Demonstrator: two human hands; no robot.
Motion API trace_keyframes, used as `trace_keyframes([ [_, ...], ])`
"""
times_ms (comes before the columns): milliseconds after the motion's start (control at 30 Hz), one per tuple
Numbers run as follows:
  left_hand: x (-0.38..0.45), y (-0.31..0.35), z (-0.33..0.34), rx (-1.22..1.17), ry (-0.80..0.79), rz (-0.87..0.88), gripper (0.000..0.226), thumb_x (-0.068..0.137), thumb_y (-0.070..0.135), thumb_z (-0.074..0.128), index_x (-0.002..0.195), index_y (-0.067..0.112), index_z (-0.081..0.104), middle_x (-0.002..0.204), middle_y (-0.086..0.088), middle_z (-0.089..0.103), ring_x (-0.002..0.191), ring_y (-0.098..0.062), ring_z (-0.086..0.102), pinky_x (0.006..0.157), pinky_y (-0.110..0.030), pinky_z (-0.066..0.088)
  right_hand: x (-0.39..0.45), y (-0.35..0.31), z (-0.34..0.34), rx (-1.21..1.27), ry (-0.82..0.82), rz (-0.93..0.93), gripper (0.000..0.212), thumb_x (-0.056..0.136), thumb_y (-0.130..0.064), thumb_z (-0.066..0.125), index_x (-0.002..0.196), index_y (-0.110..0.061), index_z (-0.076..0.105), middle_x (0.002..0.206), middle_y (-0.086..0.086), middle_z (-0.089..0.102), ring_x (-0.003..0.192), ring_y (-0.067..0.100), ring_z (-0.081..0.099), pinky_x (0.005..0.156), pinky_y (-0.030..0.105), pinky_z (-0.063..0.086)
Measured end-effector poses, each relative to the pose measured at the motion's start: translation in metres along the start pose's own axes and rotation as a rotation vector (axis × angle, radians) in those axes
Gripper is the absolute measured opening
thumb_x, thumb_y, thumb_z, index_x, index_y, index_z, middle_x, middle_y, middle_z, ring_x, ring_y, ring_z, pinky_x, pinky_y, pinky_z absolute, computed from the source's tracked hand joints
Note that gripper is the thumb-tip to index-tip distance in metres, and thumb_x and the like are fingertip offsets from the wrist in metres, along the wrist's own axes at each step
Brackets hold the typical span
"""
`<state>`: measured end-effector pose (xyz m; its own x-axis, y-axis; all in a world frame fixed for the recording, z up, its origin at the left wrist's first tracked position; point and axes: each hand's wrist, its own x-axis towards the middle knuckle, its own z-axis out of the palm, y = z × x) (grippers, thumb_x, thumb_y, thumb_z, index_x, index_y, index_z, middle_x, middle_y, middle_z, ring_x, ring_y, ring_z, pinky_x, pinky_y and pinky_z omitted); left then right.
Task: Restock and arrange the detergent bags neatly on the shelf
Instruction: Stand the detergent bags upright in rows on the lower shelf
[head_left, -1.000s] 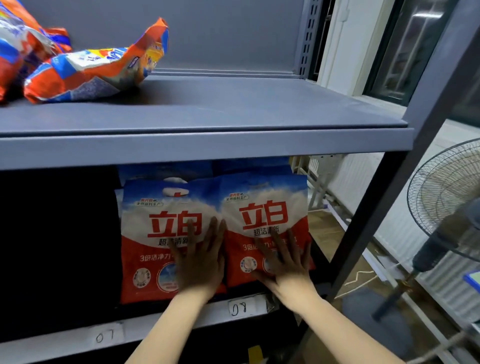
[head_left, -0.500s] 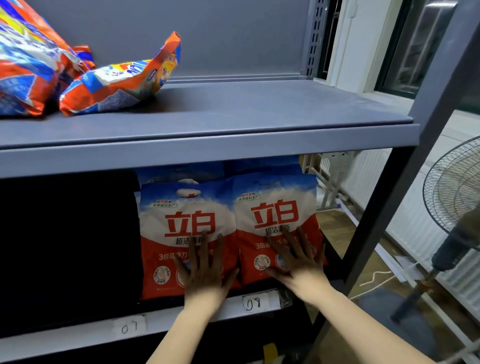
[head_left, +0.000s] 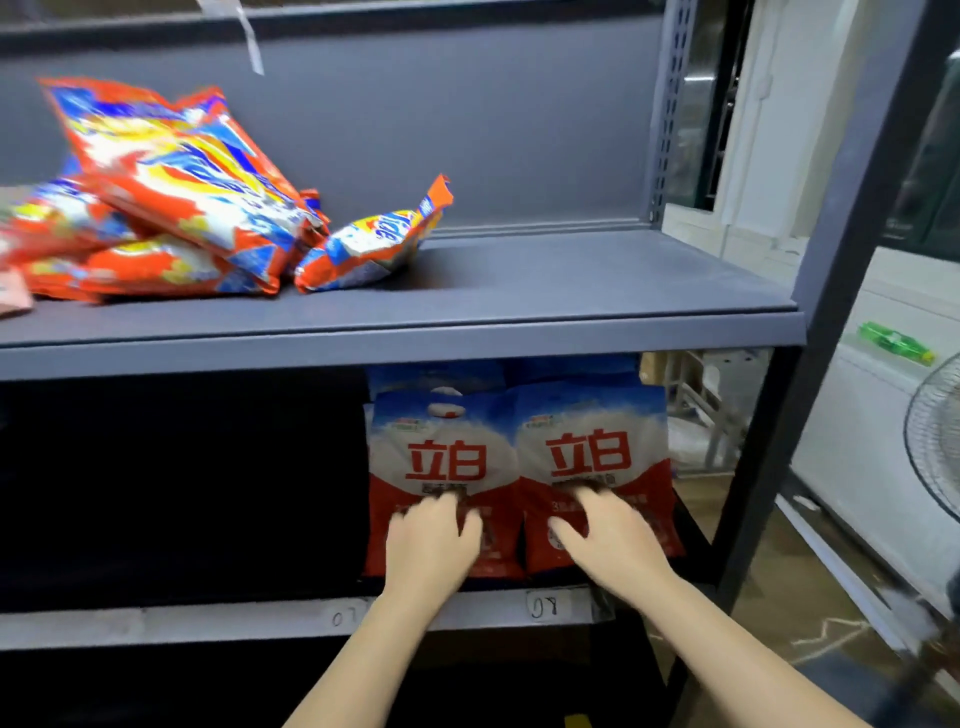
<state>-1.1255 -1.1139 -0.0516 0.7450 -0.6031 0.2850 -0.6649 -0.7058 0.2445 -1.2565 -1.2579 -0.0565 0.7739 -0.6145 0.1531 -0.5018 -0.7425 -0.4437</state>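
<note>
Grey shelf (head_left: 467, 332): above our fingers.
Left hand (head_left: 431, 545), right hand (head_left: 608, 545): fingers spread, pressing detergent bags (head_left: 447, 457).
Fan (head_left: 935, 447): right.

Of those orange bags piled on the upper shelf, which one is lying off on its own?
The small orange bag at the right end of the pile, lying on its side with its crimped end tilted up. The other orange bags are stacked on each other to its left.

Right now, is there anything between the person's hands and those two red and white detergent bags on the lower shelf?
Nothing visible. The left hand lies directly on the left bag, and the right hand lies on the right bag. Both bags stand upright side by side.
</note>
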Motion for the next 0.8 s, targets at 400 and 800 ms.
trace_keyframes([
  [400,-0.016,-0.034,-0.139,-0.293,0.494,0.007,0.015,0.088,0.034,0.055,0.085,0.024,0.066,0.081,0.008,0.067,0.076,-0.014,0.062,0.076,-0.038,0.050,-0.014,-0.130,-0.075,0.447,0.274,-0.412,0.013,0.087,-0.039,0.058,0.083,-0.032,0.069,0.078,-0.019,0.068,0.079,-0.001,0.063,0.072,0.024,0.052],
  [800,0.101,-0.117,-0.240,-0.291,0.696,-0.029,0.031,0.090,0.035,0.053,0.110,0.013,0.063,0.111,-0.007,0.064,0.105,-0.029,0.055,0.087,-0.039,0.040,0.100,-0.233,-0.109,0.333,0.409,-0.148,0.035,0.086,-0.051,0.056,0.082,-0.018,0.068,0.085,0.000,0.069,0.090,0.025,0.061,0.076,0.034,0.050],
])
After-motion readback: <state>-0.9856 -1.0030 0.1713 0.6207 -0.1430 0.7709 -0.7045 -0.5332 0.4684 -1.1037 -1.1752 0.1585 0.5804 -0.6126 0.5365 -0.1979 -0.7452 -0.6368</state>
